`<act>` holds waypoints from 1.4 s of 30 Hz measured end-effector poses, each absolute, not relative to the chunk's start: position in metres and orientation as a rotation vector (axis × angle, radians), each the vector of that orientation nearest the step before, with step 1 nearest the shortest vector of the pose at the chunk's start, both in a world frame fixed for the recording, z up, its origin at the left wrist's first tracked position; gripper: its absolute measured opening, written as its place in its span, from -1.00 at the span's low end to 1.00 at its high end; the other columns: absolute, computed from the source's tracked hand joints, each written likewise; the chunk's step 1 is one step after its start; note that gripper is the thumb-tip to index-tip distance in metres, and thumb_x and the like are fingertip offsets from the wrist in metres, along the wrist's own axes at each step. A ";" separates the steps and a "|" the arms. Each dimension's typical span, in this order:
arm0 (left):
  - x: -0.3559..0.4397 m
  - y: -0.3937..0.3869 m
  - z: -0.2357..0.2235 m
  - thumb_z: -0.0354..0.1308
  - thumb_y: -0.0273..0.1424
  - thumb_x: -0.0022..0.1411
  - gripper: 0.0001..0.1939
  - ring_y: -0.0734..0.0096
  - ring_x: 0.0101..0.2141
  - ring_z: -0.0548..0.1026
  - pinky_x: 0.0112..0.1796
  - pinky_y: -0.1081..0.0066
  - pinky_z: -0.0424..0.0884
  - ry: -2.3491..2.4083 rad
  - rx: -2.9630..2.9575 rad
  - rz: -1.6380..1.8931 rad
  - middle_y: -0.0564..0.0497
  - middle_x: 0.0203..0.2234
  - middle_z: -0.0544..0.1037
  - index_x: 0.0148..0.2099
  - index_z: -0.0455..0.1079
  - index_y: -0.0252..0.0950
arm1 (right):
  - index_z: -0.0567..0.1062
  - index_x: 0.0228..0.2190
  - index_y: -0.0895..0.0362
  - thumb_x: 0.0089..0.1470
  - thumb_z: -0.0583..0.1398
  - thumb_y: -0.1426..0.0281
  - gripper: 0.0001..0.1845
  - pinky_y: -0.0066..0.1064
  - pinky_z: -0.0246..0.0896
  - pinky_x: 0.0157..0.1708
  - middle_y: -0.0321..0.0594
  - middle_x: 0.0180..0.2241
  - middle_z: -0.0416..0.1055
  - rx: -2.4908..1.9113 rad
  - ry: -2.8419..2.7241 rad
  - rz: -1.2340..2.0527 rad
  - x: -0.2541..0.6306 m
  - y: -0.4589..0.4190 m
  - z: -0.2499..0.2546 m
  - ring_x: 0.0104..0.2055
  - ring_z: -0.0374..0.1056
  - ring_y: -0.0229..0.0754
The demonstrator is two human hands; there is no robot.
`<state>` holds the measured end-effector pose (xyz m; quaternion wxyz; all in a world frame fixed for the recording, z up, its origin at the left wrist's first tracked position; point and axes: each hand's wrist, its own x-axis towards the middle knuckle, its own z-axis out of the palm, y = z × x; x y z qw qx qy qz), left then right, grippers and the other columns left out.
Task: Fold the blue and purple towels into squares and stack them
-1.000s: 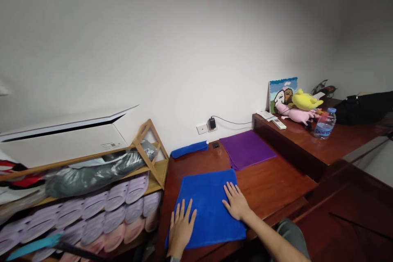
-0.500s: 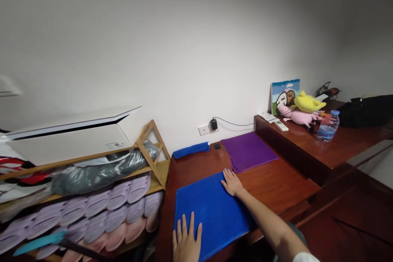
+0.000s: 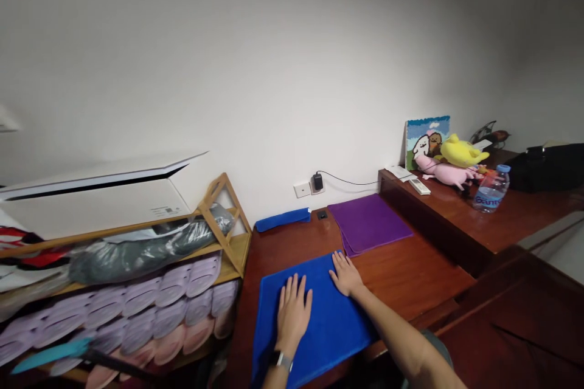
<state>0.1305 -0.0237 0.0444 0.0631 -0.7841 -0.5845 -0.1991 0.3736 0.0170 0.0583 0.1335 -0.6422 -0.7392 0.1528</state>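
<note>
A blue cloth (image 3: pixel 326 328) is spread flat over the near part of the brown wooden desk. My left hand (image 3: pixel 293 310), with a watch (image 3: pixel 281 361) at the wrist, lies palm down on the cloth's left half, fingers stretched out. My right hand (image 3: pixel 345 276) rests flat near the cloth's far right corner, fingers spread. Behind it lies a folded purple cloth (image 3: pixel 371 225). Against the wall is a narrow folded blue cloth (image 3: pixel 283 219).
To the left stands a wooden rack (image 3: pixel 237 249) with lilac slippers (image 3: pixel 171 285) and a white box (image 3: pixel 100 200). The raised right-hand surface carries a water bottle (image 3: pixel 493 189), plush toys (image 3: pixel 463 152), a remote (image 3: pixel 420 186) and a picture (image 3: pixel 426 134). A black plug (image 3: pixel 318 180) sits in the wall socket.
My left hand has slid forward over the blue cloth, away from its near left edge, bringing the watch into view. My right hand stays at about the same place.
</note>
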 end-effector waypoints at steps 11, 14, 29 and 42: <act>0.091 0.041 0.045 -0.05 -0.05 0.49 -0.37 -0.12 0.47 0.23 0.41 -0.19 0.16 -1.991 -2.468 -0.488 -0.20 0.49 0.28 0.48 0.30 -0.12 | -0.03 0.54 0.29 0.48 -0.20 0.06 -0.17 -0.13 -0.43 0.56 -0.06 0.57 -0.19 -1.885 -2.154 0.448 0.375 0.020 0.055 0.62 -0.33 -0.05; 0.058 0.039 0.045 -0.05 -0.06 0.49 -0.36 -0.14 0.46 0.24 0.40 -0.17 0.18 -2.059 -2.382 -0.520 -0.24 0.48 0.30 0.48 0.30 -0.16 | -0.04 0.54 0.32 0.47 -0.21 0.05 -0.16 -0.14 -0.43 0.56 -0.06 0.58 -0.20 -1.890 -2.152 0.448 0.373 0.018 0.056 0.62 -0.34 -0.05; 0.144 0.040 0.054 -0.23 -0.15 0.58 -0.37 0.02 0.50 0.17 0.45 -0.12 0.12 -1.699 -2.579 -0.432 -0.21 0.51 0.21 0.54 0.17 -0.23 | -0.02 0.52 0.39 0.48 -0.20 0.18 -0.21 -0.15 -0.42 0.56 -0.02 0.57 -0.23 -1.974 -2.171 0.338 0.359 0.018 0.062 0.62 -0.31 -0.02; 0.087 0.036 0.022 -0.24 -0.16 0.56 -0.35 -0.03 0.48 0.22 0.43 -0.14 0.17 -1.981 -2.395 -0.382 -0.24 0.50 0.23 0.53 0.18 -0.28 | -0.06 0.53 0.34 0.49 -0.25 0.21 -0.24 -0.17 -0.41 0.56 -0.07 0.57 -0.22 -2.004 -2.155 0.348 0.359 0.022 0.048 0.62 -0.32 -0.08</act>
